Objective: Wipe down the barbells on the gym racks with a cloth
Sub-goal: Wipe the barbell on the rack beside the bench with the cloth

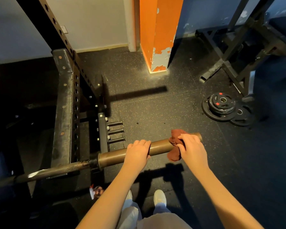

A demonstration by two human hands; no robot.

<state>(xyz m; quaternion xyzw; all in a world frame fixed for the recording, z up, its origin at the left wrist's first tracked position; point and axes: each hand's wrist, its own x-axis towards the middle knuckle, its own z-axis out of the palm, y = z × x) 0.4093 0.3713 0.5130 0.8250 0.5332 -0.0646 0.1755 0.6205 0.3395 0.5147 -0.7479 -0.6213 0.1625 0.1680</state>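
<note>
Barbell (112, 156) was seen resting on the black power rack (63, 113), its bronze sleeve projecting rightward. A dark red cloth (173, 155) was held round the sleeve near its end by the right hand (192, 147), fingers curled. Mid-sleeve was gripped by the left hand (137, 152). Weight plates (221, 107) were noted on the floor (155, 113), well apart.

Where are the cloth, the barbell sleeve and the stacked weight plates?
cloth (173, 155): head view, on its lower hanging fold.
barbell sleeve (112, 156): head view, on the bare stretch beside its collar.
weight plates (219, 107): head view, on the top plate's face.
</note>
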